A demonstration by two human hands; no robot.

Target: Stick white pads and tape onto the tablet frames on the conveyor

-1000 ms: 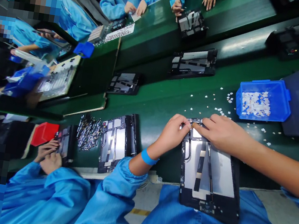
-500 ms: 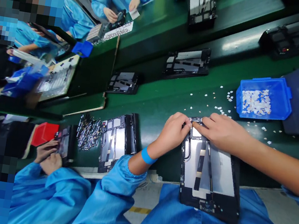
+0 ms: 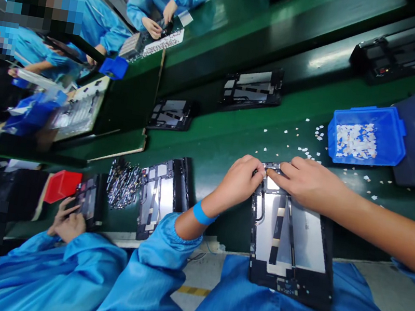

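Observation:
An opened tablet (image 3: pixel 312 240), its inner parts showing, lies tilted before me with its lower end over my lap. At its top left corner, the thumb and fingers of my left hand (image 3: pixel 241 179) are pinched together; whatever is between them is too small to make out. My right hand (image 3: pixel 301 181) is closed over the top edge, with a finger pressed near the left fingertips. Its thumb side is partly hidden. Another opened tablet (image 3: pixel 164 196) lies to the left, beside a pile of small metallic parts (image 3: pixel 123 184).
A blue bin (image 3: pixel 395 138) of white pieces stands at right, with loose white scraps (image 3: pixel 305 151) around it. Further tablets (image 3: pixel 253 86) lie on the green line (image 3: pixel 212 125). At left, a co-worker's hands (image 3: pixel 70 223) work beside a red bin (image 3: pixel 64 186).
On the line, the far tablets have shifted: the middle one slid slightly left, and the top one moved up, partly out of view. My hands stay at the same corner.

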